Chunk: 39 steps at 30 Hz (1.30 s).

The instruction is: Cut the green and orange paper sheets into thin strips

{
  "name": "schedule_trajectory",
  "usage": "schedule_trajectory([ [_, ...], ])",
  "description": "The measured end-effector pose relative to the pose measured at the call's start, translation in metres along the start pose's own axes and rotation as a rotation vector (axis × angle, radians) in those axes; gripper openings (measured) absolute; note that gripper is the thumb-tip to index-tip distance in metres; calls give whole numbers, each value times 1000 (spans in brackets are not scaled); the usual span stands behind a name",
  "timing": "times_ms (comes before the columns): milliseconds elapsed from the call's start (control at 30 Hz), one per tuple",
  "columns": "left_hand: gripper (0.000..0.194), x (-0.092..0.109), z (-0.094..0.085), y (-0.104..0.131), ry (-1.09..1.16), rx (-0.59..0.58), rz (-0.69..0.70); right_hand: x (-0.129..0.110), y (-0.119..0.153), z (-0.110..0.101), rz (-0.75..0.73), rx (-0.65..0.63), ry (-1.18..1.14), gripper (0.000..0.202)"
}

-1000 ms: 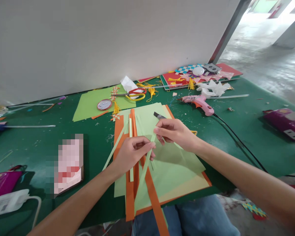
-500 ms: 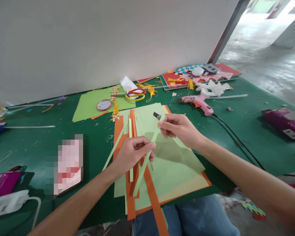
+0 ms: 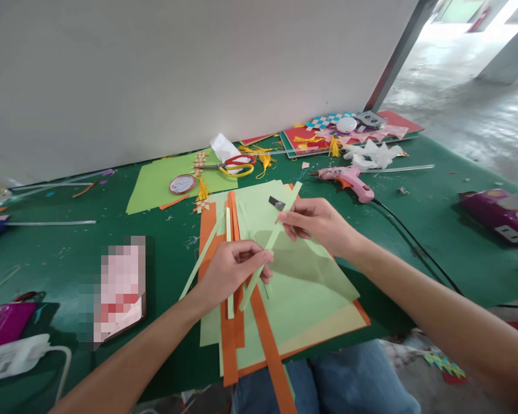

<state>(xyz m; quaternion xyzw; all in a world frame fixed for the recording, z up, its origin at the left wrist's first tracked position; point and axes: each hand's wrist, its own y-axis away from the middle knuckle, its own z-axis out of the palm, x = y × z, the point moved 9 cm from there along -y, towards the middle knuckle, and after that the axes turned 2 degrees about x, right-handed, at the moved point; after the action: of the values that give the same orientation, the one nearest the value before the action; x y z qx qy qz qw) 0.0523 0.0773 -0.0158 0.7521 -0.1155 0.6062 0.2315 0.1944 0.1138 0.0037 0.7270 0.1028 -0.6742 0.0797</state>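
In the head view, we hold a pale green strip (image 3: pixel 275 234) between our two hands, over the sheets of light green paper (image 3: pixel 315 287) on the green surface (image 3: pixel 418 224). The strip slants from one o'clock at its upper end to seven o'clock at its lower end. Our left hand (image 3: pixel 244 263) has thumb and fingers closed on its middle part; our right hand (image 3: pixel 311 223) pinches it higher up, toward one o'clock from the left. The two hands are near each other but apart.

Just beyond the right hand's fingers, a dark blade tip (image 3: pixel 277 202) shows on the paper. Orange strips (image 3: pixel 230 353) run beneath the left hand, and one pokes out past the paper's near edge at six o'clock.

Around the paper, we see scissors (image 3: pixel 242 167) with red and yellow handles at eleven o'clock, a brighter green sheet (image 3: pixel 147 185) and a small round dish (image 3: pixel 182 184) at ten, and a phone-like object (image 3: pixel 123 282), mostly pixelated, at nine. A pink glue gun (image 3: pixel 359 184) lies at one o'clock, and a purple device (image 3: pixel 501 211) at three.
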Motion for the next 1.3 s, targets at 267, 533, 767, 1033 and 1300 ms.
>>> schedule_trajectory([
  [267, 25, -2, 0, -1, 11, 1, 4, -2, -7, -39, -53, 162, -86, 36],
  [533, 24, 1, 2, -1, 39, -15, 5, -8, -7, -55, -70, 229, -94, 33],
  [767, 25, -1, 5, 2, 9, -66, 4, -6, -5, -27, -69, 119, -58, 32],
  [1033, 23, 6, 1, 1, 39, -28, 63, 1, 0, 13, -48, -12, -31, 31],
  [1300, 20, 9, -7, 2, -109, 41, 110, 5, 5, 28, 46, -204, 0, 12],
])
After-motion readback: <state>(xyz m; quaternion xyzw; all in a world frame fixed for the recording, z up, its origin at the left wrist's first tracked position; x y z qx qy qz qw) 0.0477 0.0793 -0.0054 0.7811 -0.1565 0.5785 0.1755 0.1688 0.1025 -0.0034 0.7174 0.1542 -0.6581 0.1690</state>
